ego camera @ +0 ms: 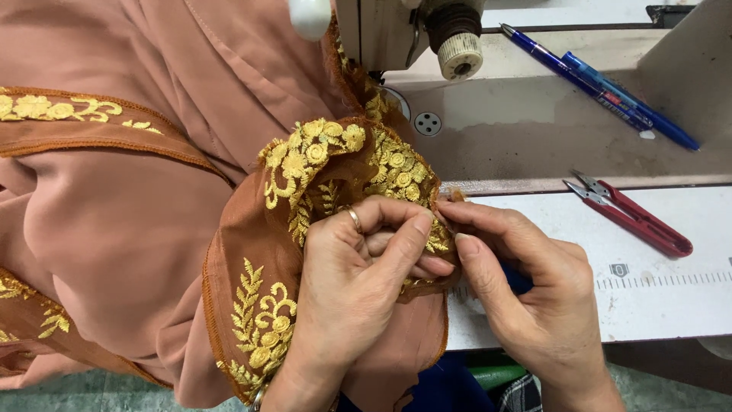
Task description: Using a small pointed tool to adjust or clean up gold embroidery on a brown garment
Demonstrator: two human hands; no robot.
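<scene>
A dusty-pink garment [114, 229] with a brown sheer trim [252, 252] embroidered in yellow flowers lies bunched over the left of the sewing table. My left hand [358, 282], wearing a ring, pinches the embroidered trim edge between thumb and fingers. From the right, my right hand [526, 290] meets it, thumb and forefinger gripping the same brown trim edge at its tip. Both hands touch each other at the fabric.
A sewing machine head [412, 30] stands at the top centre with a ribbed knob. Red thread snips [633, 217] lie on the white table [656, 305] to the right. Two blue pens [602, 88] rest on the machine bed beyond.
</scene>
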